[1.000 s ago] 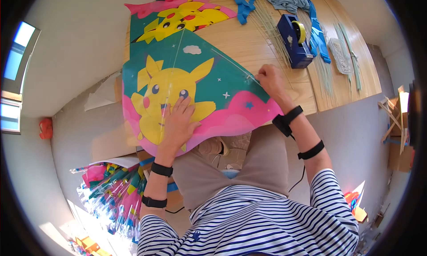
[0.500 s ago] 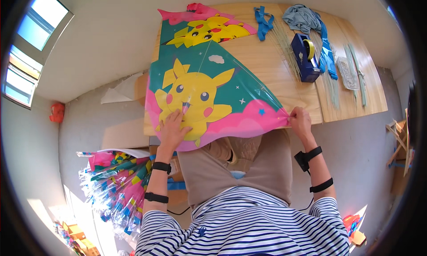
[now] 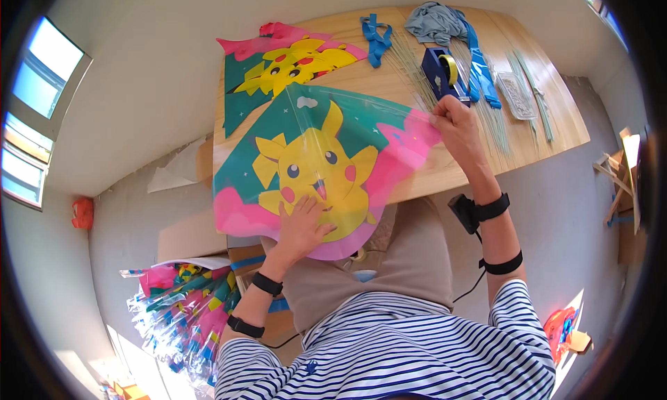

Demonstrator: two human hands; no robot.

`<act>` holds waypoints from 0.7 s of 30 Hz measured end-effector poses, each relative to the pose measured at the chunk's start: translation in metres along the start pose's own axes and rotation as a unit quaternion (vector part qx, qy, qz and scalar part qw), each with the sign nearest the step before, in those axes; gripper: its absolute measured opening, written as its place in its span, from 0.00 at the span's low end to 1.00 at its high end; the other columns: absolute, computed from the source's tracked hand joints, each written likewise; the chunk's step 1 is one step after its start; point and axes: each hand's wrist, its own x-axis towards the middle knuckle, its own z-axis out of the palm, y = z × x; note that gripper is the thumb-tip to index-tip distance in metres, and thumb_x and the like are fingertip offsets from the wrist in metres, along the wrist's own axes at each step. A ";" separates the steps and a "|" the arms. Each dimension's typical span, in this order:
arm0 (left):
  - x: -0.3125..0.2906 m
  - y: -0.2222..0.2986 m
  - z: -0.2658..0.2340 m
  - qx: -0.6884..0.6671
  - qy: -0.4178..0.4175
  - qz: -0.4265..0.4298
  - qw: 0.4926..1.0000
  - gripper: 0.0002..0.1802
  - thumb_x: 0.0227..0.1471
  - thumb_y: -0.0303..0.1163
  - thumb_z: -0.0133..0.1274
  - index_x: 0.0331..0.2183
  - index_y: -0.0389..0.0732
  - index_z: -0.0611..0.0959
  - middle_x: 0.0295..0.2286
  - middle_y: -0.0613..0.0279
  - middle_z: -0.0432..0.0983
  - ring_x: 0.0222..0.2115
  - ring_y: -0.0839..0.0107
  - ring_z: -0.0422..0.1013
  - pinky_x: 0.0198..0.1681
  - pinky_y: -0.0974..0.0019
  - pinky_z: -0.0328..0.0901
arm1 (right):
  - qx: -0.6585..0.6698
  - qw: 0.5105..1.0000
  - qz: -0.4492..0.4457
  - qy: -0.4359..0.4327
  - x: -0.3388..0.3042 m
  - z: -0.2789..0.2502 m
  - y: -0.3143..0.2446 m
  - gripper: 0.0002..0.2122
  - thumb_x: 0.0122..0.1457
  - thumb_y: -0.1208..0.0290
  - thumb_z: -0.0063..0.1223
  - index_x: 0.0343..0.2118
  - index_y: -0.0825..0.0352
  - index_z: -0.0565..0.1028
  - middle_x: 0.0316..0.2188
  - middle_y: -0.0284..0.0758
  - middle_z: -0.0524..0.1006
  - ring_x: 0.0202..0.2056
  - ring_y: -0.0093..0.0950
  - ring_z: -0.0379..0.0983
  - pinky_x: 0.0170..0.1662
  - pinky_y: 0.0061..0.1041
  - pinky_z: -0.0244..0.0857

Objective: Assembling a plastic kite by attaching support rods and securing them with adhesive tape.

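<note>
A kite sail (image 3: 250, 164) of thin, see-through material, green and pink with a large yellow cartoon creature on it, lies partly on the table and hangs over its near edge above my lap. My left hand (image 3: 302, 230) rests flat on the creature's belly, fingers spread. With fingertips pinched together, my right hand (image 3: 453, 122) holds the sail's right corner above the table, near the tape dispenser. Behind it, another similar kite sail (image 3: 243, 108) lies at the table's far left, partly folded.
Beyond my right hand stand a dark blue tape dispenser (image 3: 432, 70) and a clear plastic box (image 3: 515, 98). Thin rods (image 3: 535, 87), blue straps (image 3: 375, 42) and a grey cloth (image 3: 434, 25) lie on the wooden table (image 3: 389, 84). Plastic-wrapped bundles (image 3: 184, 310) fill the lower left.
My right hand has carried the sail's corner away from me and up, turning the sail. My left hand stays flat on the creature's belly. The whole view has shifted slightly.
</note>
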 end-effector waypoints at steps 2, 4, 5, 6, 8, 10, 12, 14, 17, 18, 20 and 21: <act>0.019 0.017 0.007 -0.011 0.015 0.059 0.998 0.34 0.54 0.51 0.57 0.56 0.42 0.74 0.59 0.56 0.65 0.64 0.55 0.55 0.60 0.23 0.45 | 0.029 0.999 -0.010 0.014 0.014 0.015 -0.037 0.04 0.55 0.79 0.56 0.29 0.71 0.72 0.22 0.36 0.73 0.25 0.24 0.69 0.31 0.25 0.65; 0.047 0.037 0.016 -0.030 0.025 0.109 0.993 0.34 0.54 0.50 0.57 0.57 0.41 0.73 0.60 0.54 0.64 0.65 0.55 0.54 0.61 0.26 0.44 | 0.118 0.993 -0.018 0.026 0.019 0.041 -0.056 0.04 0.57 0.77 0.56 0.33 0.71 0.74 0.24 0.36 0.74 0.27 0.23 0.69 0.32 0.24 0.65; 0.065 0.046 0.021 -0.041 0.028 0.120 0.992 0.35 0.54 0.50 0.58 0.58 0.41 0.72 0.60 0.53 0.63 0.65 0.54 0.54 0.63 0.29 0.42 | 0.141 0.989 -0.026 -0.016 0.019 0.053 -0.065 0.07 0.59 0.76 0.57 0.39 0.71 0.74 0.28 0.34 0.75 0.32 0.21 0.71 0.36 0.23 0.66; 0.085 0.052 0.025 -0.053 0.030 0.131 0.989 0.36 0.54 0.49 0.58 0.59 0.41 0.72 0.61 0.52 0.63 0.65 0.54 0.54 0.64 0.32 0.40 | 0.164 0.984 -0.033 -0.058 0.016 0.064 -0.074 0.11 0.61 0.75 0.58 0.45 0.71 0.75 0.32 0.31 0.75 0.36 0.18 0.72 0.41 0.21 0.68; 0.132 0.070 0.028 -0.083 0.079 0.163 0.980 0.34 0.55 0.48 0.57 0.58 0.42 0.71 0.61 0.52 0.62 0.64 0.54 0.55 0.60 0.30 0.47 | 0.222 0.969 -0.073 -0.080 0.012 0.100 -0.053 0.20 0.59 0.74 0.60 0.54 0.71 0.72 0.41 0.37 0.78 0.44 0.25 0.75 0.48 0.26 0.69; 0.177 0.060 0.044 -0.182 0.180 0.191 0.948 0.34 0.55 0.48 0.57 0.58 0.43 0.70 0.60 0.54 0.63 0.63 0.56 0.56 0.59 0.34 0.51 | 0.136 0.984 -0.091 -0.065 0.003 0.108 -0.051 0.24 0.57 0.74 0.62 0.56 0.72 0.70 0.45 0.42 0.78 0.48 0.32 0.75 0.51 0.29 0.68; 0.214 0.048 0.054 -0.326 0.213 0.192 0.901 0.36 0.54 0.49 0.57 0.59 0.45 0.69 0.60 0.57 0.64 0.62 0.59 0.58 0.59 0.43 0.53 | 0.063 0.991 -0.105 -0.053 -0.005 0.103 -0.038 0.28 0.54 0.73 0.63 0.58 0.72 0.69 0.51 0.49 0.75 0.53 0.43 0.71 0.55 0.35 0.66; 0.249 0.025 0.050 -0.322 0.154 0.127 0.925 0.38 0.52 0.52 0.58 0.59 0.46 0.69 0.58 0.61 0.67 0.61 0.62 0.59 0.58 0.48 0.55 | 0.023 0.992 -0.106 -0.059 -0.012 0.093 -0.018 0.27 0.54 0.73 0.64 0.57 0.72 0.70 0.52 0.49 0.74 0.54 0.45 0.69 0.57 0.37 0.64; 0.300 -0.012 0.066 -0.184 0.179 0.054 0.965 0.34 0.53 0.53 0.58 0.55 0.45 0.73 0.50 0.59 0.72 0.53 0.60 0.66 0.52 0.47 0.58 | -0.034 0.993 -0.089 -0.076 -0.020 0.088 0.026 0.27 0.54 0.72 0.63 0.57 0.72 0.70 0.54 0.51 0.72 0.56 0.48 0.67 0.58 0.40 0.62; 0.306 -0.014 0.071 -0.179 0.236 0.073 0.952 0.29 0.54 0.50 0.58 0.52 0.44 0.76 0.44 0.55 0.76 0.47 0.56 0.71 0.48 0.45 0.61 | -0.055 0.992 -0.079 -0.083 -0.022 0.086 0.038 0.26 0.54 0.72 0.63 0.56 0.72 0.70 0.54 0.51 0.72 0.56 0.49 0.66 0.59 0.40 0.62; 0.302 -0.003 0.074 -0.126 0.283 0.077 0.948 0.26 0.55 0.50 0.58 0.48 0.42 0.80 0.40 0.51 0.79 0.42 0.51 0.75 0.43 0.41 0.63 | -0.104 0.989 -0.052 -0.093 -0.033 0.080 0.053 0.26 0.54 0.72 0.63 0.56 0.73 0.70 0.54 0.52 0.71 0.55 0.50 0.66 0.59 0.41 0.61; 0.290 0.022 0.062 -0.081 0.270 0.069 0.957 0.28 0.55 0.53 0.57 0.48 0.41 0.80 0.41 0.51 0.79 0.43 0.51 0.74 0.42 0.39 0.63 | -0.132 0.986 -0.029 -0.094 -0.042 0.074 0.061 0.25 0.54 0.72 0.62 0.55 0.74 0.70 0.54 0.52 0.71 0.55 0.51 0.66 0.59 0.42 0.61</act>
